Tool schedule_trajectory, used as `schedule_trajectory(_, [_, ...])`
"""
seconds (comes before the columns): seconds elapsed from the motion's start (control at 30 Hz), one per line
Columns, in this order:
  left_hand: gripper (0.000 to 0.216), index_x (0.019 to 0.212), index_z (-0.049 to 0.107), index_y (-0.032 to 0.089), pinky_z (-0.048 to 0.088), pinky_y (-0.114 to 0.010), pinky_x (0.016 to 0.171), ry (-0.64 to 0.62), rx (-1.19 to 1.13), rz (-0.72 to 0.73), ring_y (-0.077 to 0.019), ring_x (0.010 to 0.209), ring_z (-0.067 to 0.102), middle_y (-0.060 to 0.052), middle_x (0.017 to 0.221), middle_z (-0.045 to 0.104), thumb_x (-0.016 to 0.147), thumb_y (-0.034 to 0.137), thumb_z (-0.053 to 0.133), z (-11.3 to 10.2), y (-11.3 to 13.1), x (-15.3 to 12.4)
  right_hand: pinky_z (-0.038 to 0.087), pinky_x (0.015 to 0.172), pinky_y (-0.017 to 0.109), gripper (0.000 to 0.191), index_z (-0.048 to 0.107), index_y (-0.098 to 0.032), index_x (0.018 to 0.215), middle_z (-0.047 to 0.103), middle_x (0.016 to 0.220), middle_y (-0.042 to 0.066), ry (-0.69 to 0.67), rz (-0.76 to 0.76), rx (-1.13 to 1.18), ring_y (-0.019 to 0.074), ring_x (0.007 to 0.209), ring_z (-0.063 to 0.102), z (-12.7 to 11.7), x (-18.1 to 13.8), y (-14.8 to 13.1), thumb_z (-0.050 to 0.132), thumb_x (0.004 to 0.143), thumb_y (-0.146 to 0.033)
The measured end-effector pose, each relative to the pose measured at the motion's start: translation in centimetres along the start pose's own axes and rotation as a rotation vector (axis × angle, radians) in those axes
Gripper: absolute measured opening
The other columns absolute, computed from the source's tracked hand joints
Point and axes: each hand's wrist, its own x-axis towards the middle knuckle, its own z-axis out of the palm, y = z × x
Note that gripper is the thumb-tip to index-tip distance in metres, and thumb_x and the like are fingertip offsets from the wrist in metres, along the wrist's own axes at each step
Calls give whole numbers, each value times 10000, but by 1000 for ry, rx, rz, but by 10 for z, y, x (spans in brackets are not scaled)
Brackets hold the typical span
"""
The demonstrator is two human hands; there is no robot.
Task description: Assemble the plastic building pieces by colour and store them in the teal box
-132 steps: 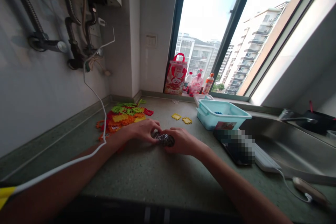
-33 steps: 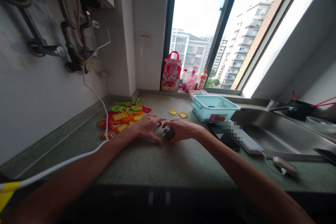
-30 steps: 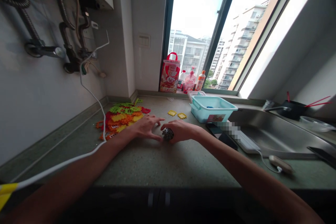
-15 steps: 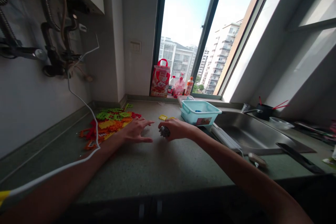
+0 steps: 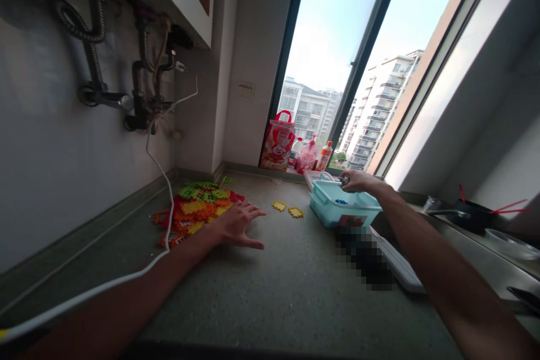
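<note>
My left hand (image 5: 236, 225) lies flat on the green countertop (image 5: 278, 287) with fingers spread, just right of a pile of orange, green, yellow and red plastic puzzle pieces (image 5: 194, 209). My right hand (image 5: 355, 180) is stretched out over the far rim of a light blue plastic basket (image 5: 342, 208), fingers closed on a small dark assembled piece (image 5: 343, 181). Two yellow puzzle pieces (image 5: 288, 208) lie on the counter between my left hand and the basket. Something small and blue lies inside the basket.
A white cable (image 5: 157, 157) hangs from the wall pipes and runs across my left arm. A red bag (image 5: 278, 142) and bottles (image 5: 314, 153) stand on the window sill. A white flat device (image 5: 399, 265) lies by the sink; a dark pot (image 5: 470, 212) stands at the right.
My right hand has lifted the dark piece off the counter and carried it right and away, over the blue basket. My left hand stays flat by the pile. The view has swung.
</note>
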Motion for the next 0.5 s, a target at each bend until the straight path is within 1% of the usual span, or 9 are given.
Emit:
schedule_trajectory(0.1, [969,1430,596,231,403,-465,1117,10,-3,8,-329,1267,588,-115,1382,659,716,879,685,3,-2,0,508,557,286,489,762,-164,1097,755,930,124,-60,63,20,236,710,692,23,9,10,804,612,-208])
schedule_trajectory(0.2, [965,1428,606,223,397,-468,1128,-5,1,12,-327,1278,585,-119,1385,660,723,878,679,5,-4,0,492,551,282,419,777,-178,981,749,919,120,-100,72,43,233,713,681,43,14,14,814,563,-173])
schedule_trajectory(0.27, [940,1418,621,230,388,-474,1139,-19,8,6,-332,1293,577,-122,1400,654,730,868,685,6,-3,0,483,563,291,347,770,-177,882,739,877,109,-112,65,52,242,728,676,52,17,15,804,538,-147])
schedule_trajectory(0.37, [884,1387,651,247,383,-483,1146,-33,16,-6,-339,1310,567,-121,1409,652,737,844,701,5,-1,0,462,554,310,253,749,-174,801,706,784,87,-124,60,69,247,700,656,58,20,15,771,550,-149])
schedule_trajectory(0.5, [816,1312,701,251,390,-489,1133,-53,27,-25,-332,1294,577,-111,1377,672,734,826,724,2,3,0,430,539,324,138,734,-161,729,670,680,75,-160,63,114,223,611,624,56,21,15,737,593,-137])
